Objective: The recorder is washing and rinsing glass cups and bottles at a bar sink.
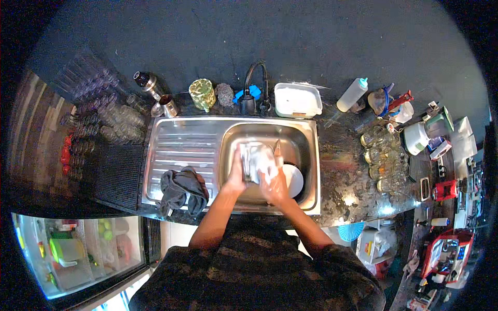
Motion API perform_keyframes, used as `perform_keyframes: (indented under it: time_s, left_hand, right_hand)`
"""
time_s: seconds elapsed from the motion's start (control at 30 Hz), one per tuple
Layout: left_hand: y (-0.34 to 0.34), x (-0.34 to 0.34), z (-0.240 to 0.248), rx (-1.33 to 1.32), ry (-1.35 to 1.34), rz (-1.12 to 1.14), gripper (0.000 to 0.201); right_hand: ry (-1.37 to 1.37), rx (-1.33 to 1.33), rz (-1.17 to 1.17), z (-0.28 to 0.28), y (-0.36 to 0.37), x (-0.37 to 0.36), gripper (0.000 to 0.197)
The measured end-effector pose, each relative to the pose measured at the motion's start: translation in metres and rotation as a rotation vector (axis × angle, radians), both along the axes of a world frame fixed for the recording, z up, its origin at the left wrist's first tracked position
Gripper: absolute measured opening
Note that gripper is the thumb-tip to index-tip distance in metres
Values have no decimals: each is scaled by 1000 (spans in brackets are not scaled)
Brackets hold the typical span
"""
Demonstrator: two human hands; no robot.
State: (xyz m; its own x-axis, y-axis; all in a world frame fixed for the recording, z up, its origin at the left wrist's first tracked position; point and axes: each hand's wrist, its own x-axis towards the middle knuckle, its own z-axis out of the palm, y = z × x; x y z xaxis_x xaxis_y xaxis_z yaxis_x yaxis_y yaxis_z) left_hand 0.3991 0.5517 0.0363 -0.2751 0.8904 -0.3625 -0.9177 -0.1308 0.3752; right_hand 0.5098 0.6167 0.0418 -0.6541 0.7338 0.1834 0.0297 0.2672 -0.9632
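Over the basin of the steel sink (312,155), both hands are around a shiny, silvery container (252,155), blurred and bright with glare. My left hand (236,173) grips its left side. My right hand (275,186) is closed against the right side, with white suds on its fingers. Whether a sponge is also in that hand cannot be made out. A white round dish (294,182) lies in the basin, just right of my right hand and partly covered by it. The black faucet (248,102) rises behind the basin.
A dark cloth (184,191) lies on the ribbed drainboard (181,139). Behind the sink stand a camouflage-patterned tin (202,95), a scouring pad (224,95) and a white tub (298,99). Glasses (122,124) crowd the left; glass jars (385,155) and a squeeze bottle (351,95) stand right.
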Motion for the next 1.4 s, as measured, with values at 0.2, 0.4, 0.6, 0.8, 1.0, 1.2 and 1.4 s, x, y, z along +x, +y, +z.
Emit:
perform_keyframes:
  time_s: [0.2, 0.4, 0.6, 0.8, 1.0, 1.2, 1.4]
  left_hand:
    - [9, 30, -26, -235, 476, 228, 62]
    - [-1, 7, -45, 107, 575, 56, 61]
    - [0, 25, -18, -133, 54, -7, 63]
    - [-11, -1, 4, 96, 42, 100, 50]
    - [4, 14, 7, -88, 97, 256, 51]
    - [-9, -1, 31, 78, 107, 139, 57]
    - [-4, 23, 31, 2, -113, 187, 60]
  right_hand:
    - [-502, 599, -39, 19, 15, -8, 36]
    - [-243, 318, 28, 32, -4, 9, 44]
    - [-544, 577, -137, 52, 15, -14, 50]
    - [-260, 261, 45, 45, -8, 15, 35]
    - [-407, 175, -101, 25, 20, -10, 42]
    - [-190, 385, -10, 23, 2, 7, 48]
    - [-455, 423, -139, 48, 27, -13, 42]
